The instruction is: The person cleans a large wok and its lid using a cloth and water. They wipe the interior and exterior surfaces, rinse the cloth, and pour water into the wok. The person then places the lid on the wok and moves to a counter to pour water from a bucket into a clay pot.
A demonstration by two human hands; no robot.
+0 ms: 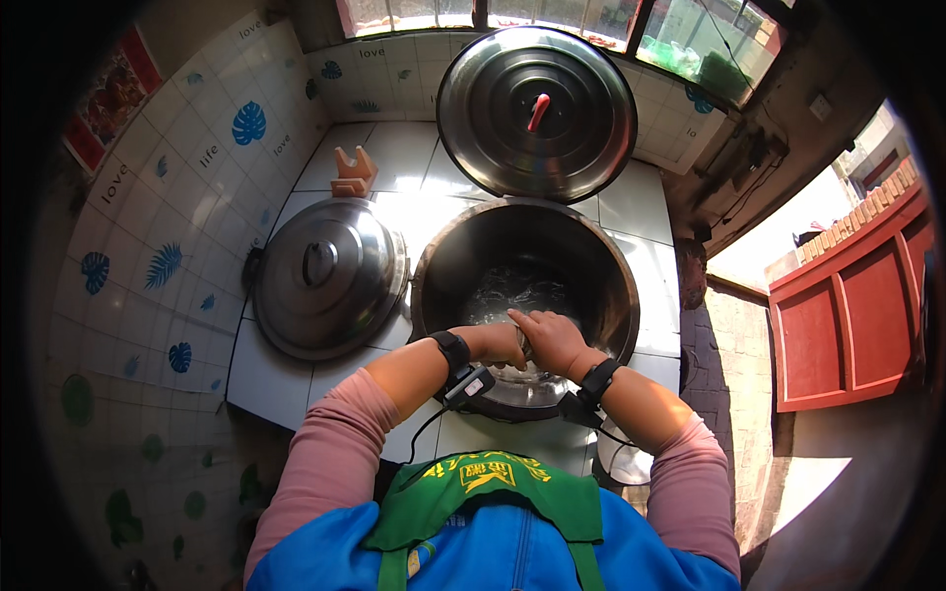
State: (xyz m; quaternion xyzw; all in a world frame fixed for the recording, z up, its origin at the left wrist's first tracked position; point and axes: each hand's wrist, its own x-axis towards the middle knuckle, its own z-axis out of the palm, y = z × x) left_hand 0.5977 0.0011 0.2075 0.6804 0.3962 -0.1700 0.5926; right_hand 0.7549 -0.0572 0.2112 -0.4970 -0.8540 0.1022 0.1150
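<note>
Both hands are over the near part of a large, dark, round cooking pot [436, 251] with water [517, 288] inside. My left hand [502, 345] and my right hand [553, 341] meet around a small, wet-looking, greyish bundle [524, 344], perhaps a cloth or scrubber; most of it is hidden by the fingers. The fingers of both hands are closed on it. A black band with a small device sits on each wrist.
A lidded metal pot [347, 295] stands left of the cooking pot. Behind leans a large metal lid [488, 140] with a red handle. An orange-pink rack [355, 177] is at the back left. A whitish container [624, 454] stands by my right forearm. Tiled wall lies left.
</note>
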